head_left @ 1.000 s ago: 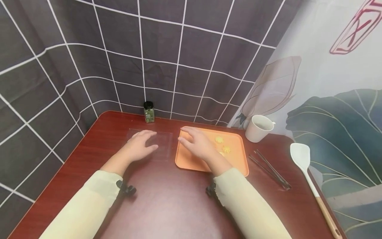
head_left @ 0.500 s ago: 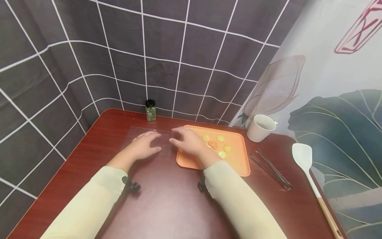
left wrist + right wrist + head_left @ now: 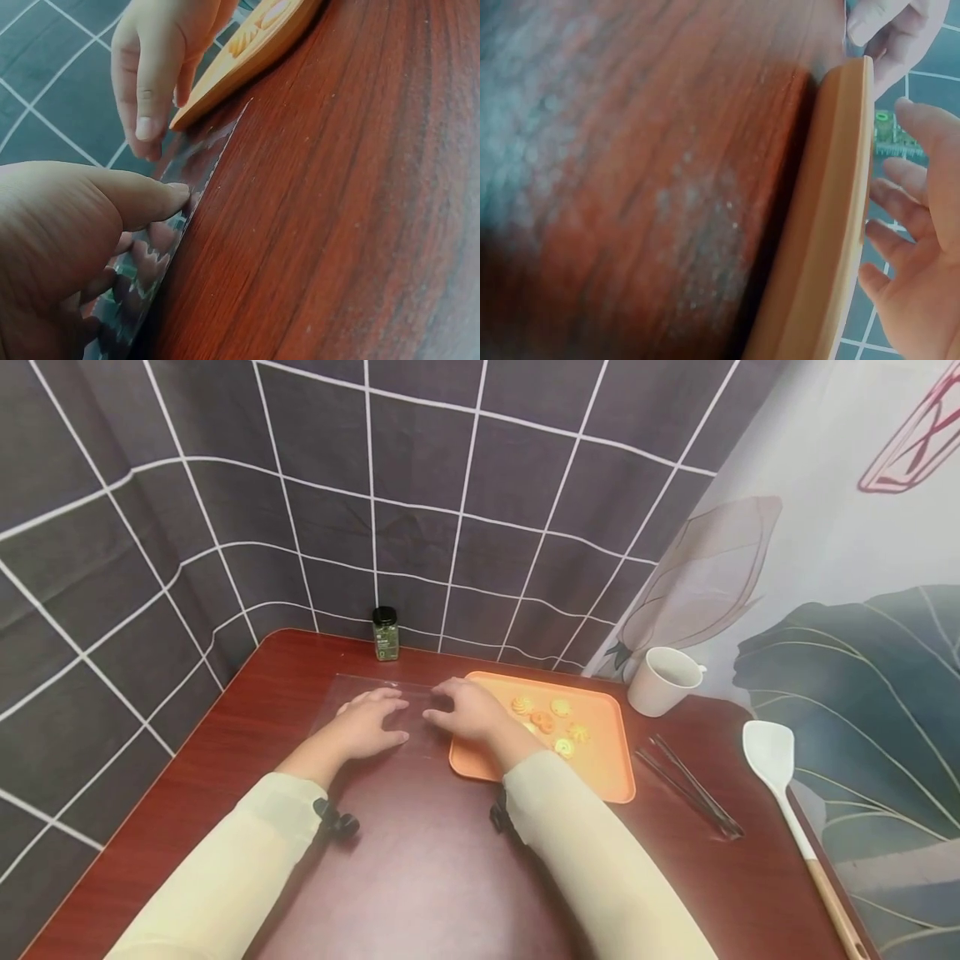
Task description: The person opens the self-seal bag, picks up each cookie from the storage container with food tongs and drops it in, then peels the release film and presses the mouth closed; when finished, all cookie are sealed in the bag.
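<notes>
Reaching farther left than earlier with right hand point(image 3: 471, 710), uncovering cookies point(image 3: 542, 722) on orange tray point(image 3: 600, 777); facing left hand point(image 3: 367, 724) across clear sheet point(image 3: 422, 724), with grip loosely released on both.

Two hands point(image 3: 365, 727), one tray point(image 3: 596, 764), one mug point(image 3: 652, 687)

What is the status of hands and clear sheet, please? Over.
Left hand over clear sheet, contact unclear. Right hand empty, near orange tray. Sheet lies on table, tray to its right; no blockage visible.

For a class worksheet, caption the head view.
Left hand over a clear rectangular plastic sheet; right hand near an orange rectangular tray of small golden cookies.
</notes>
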`<state>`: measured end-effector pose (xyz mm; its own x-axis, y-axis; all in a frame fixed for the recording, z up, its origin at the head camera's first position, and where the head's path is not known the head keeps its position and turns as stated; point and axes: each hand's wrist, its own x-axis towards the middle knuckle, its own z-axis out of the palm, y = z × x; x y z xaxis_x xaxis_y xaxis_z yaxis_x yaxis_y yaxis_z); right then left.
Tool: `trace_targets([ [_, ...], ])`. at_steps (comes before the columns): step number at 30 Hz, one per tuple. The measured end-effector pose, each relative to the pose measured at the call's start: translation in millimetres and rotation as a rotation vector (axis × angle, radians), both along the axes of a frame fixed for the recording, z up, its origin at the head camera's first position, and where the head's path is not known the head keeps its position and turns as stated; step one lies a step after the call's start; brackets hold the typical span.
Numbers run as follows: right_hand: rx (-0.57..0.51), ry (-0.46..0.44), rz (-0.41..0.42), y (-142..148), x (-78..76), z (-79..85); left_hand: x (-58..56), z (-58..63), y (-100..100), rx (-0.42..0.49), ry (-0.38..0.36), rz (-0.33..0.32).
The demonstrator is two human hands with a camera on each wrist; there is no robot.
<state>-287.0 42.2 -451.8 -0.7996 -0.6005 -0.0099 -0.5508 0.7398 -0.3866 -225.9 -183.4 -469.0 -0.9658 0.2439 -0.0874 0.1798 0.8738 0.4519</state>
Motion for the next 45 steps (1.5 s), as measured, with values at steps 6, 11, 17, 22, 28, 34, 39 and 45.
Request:
trace_targets([
  [6,0.051,-0.02,0.03,-2.4,-1.2,-3.0,0.1,-0.4,-0.3,0.009,0.0,0.001],
  [11,0.081,-0.034,0.057,-3.8,0.5,-2.3,0.6,-0.8,-0.6,0.01,0.006,-0.002],
  [17,0.099,-0.039,0.065,-3.9,0.5,-3.0,0.0,-2.2,-1.2,-0.002,0.019,-0.002],
  [22,0.097,-0.028,0.077,-4.4,-1.2,-4.7,-1.6,-2.6,-1.3,0.0,0.029,0.006],
  [28,0.126,-0.014,0.07,-5.3,-3.0,-6.9,-3.3,0.5,-0.2,0.022,0.028,0.033],
  [34,0.139,-0.031,0.051,-5.0,-2.4,-6.1,-7.1,-0.4,-0.1,0.017,0.011,0.039],
  [39,0.139,-0.036,0.054,-4.7,-1.1,-4.1,-6.5,-1.9,-0.9,0.005,0.034,0.043],
  [45,0.129,-0.048,0.053,-4.6,0.4,-3.3,-6.6,-5.6,-2.5,0.005,0.047,0.059],
])
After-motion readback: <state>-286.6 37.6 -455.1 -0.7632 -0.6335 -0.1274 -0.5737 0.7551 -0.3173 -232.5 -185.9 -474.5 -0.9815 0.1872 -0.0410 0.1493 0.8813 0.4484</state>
